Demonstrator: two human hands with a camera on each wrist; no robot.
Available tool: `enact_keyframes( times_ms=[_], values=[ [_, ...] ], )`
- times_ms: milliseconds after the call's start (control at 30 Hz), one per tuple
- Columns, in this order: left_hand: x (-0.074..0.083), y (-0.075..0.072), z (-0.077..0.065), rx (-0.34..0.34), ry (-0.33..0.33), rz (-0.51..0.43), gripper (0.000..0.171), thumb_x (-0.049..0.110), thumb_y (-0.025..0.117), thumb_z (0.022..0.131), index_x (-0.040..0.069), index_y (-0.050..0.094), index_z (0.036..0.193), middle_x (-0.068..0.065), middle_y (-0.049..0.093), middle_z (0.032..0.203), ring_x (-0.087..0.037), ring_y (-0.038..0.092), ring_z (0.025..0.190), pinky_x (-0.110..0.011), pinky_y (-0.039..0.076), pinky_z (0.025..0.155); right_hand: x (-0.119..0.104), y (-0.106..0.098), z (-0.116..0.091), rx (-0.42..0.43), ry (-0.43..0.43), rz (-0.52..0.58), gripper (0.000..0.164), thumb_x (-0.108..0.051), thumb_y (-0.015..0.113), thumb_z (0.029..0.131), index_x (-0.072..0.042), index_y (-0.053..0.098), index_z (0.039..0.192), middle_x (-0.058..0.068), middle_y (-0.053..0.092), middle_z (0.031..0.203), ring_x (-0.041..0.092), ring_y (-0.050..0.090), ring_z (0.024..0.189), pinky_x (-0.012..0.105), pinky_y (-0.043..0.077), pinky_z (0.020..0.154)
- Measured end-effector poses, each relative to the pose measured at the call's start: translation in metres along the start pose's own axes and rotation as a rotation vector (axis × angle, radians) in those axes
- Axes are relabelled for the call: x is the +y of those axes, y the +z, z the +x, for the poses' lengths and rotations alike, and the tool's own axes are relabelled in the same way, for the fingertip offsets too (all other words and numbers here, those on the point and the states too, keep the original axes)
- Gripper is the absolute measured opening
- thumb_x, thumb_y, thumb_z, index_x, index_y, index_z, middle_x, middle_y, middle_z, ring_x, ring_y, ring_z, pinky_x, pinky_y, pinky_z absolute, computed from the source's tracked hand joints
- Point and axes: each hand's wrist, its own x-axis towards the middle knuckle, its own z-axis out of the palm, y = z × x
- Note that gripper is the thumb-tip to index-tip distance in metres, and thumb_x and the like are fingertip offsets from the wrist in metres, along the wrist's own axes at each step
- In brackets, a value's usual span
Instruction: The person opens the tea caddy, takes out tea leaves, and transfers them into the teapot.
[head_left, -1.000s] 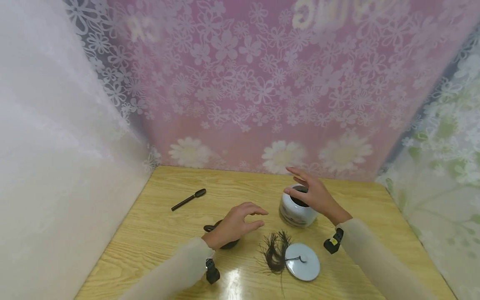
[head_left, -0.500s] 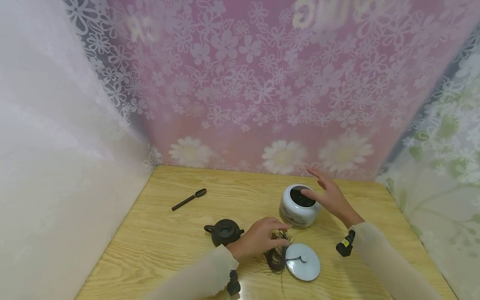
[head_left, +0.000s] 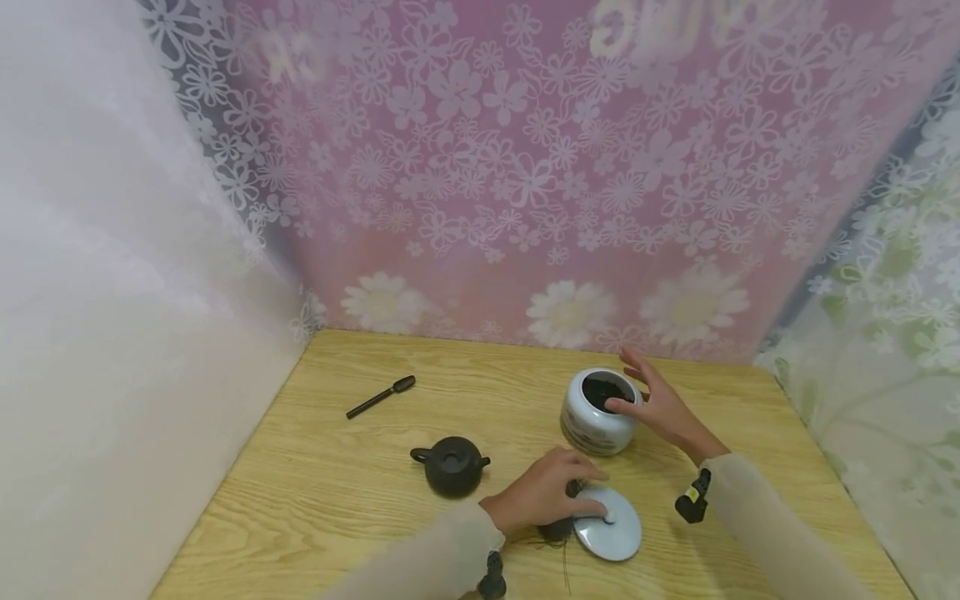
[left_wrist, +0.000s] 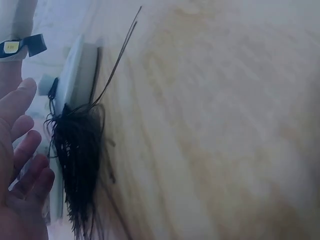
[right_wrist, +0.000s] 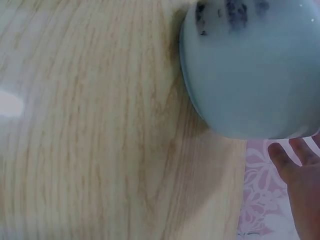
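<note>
My left hand [head_left: 551, 492] hovers over a pale round lid [head_left: 615, 537], fingers loosely bent and thumb near the lid's knob. In the left wrist view the fingers [left_wrist: 31, 145] hang apart from the lid [left_wrist: 77, 75] and its dark tassel [left_wrist: 77, 155]. My right hand [head_left: 667, 412] is at the right side of a white ceramic jar [head_left: 596, 429] with a dark inside; its thumb crosses the near rim. In the right wrist view the spread fingers [right_wrist: 282, 160] lie beside the jar [right_wrist: 255, 85]. Whether they touch it, I cannot tell.
A small black teapot [head_left: 453, 471] stands left of my left hand. Farther back on the wooden table [head_left: 315, 483] lies a dark long-handled scoop or brush [head_left: 381, 397]. A pink flowered curtain [head_left: 465, 208] hangs behind, with pale sheets at both sides.
My left hand has moved right, from over the teapot to the lid, uncovering the teapot. My right hand has shifted from over the jar's mouth to its right side.
</note>
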Motion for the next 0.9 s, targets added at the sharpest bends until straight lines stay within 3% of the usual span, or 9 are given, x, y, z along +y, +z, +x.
enact_keyframes(
  times_ms=[133,367,500,667,900],
  values=[
    [0.000,0.009,0.002,0.003,0.009,0.018,0.044,0.052,0.076,0.101,0.026,0.077,0.137,0.013,0.070,0.136,0.001,0.060,0.124,-0.015,0.047,0.107,0.003,0.004,-0.002,-0.014,0.010,0.010,0.109,-0.028,0.082,0.100,-0.036,0.005,0.177,0.021,0.019,0.181,0.058,0.025,0.160,0.083,0.036,0.114],
    [0.003,0.015,0.001,-0.032,0.004,0.014,0.039,0.052,0.075,0.102,0.029,0.080,0.133,0.016,0.070,0.137,0.000,0.059,0.128,-0.018,0.046,0.111,0.005,0.014,-0.005,-0.019,0.012,0.016,0.114,-0.024,0.086,0.096,-0.020,0.007,0.178,0.027,0.024,0.178,0.054,0.038,0.155,0.073,0.041,0.115],
    [0.003,0.017,0.000,-0.044,0.019,0.024,0.037,0.052,0.075,0.103,0.030,0.080,0.132,0.017,0.069,0.139,0.001,0.059,0.132,-0.020,0.045,0.115,0.006,0.016,-0.007,-0.021,0.023,0.037,0.108,-0.022,0.086,0.096,-0.014,0.014,0.177,0.026,0.028,0.176,0.053,0.041,0.153,0.071,0.043,0.113],
    [0.006,0.019,0.000,-0.049,0.045,0.031,0.034,0.047,0.075,0.104,0.029,0.080,0.132,0.016,0.069,0.142,0.002,0.059,0.134,-0.017,0.044,0.115,0.008,0.017,-0.010,-0.028,0.044,0.038,0.107,-0.025,0.087,0.095,-0.016,0.018,0.176,0.027,0.032,0.173,0.053,0.041,0.152,0.072,0.042,0.113],
    [0.003,0.022,0.001,-0.058,0.060,0.030,0.032,0.045,0.071,0.107,0.027,0.080,0.132,0.014,0.068,0.145,0.003,0.058,0.136,-0.014,0.043,0.115,0.011,0.016,-0.012,-0.052,0.021,0.024,0.112,-0.021,0.089,0.093,-0.018,0.014,0.177,0.027,0.026,0.176,0.056,0.034,0.156,0.078,0.038,0.114]
  ],
)
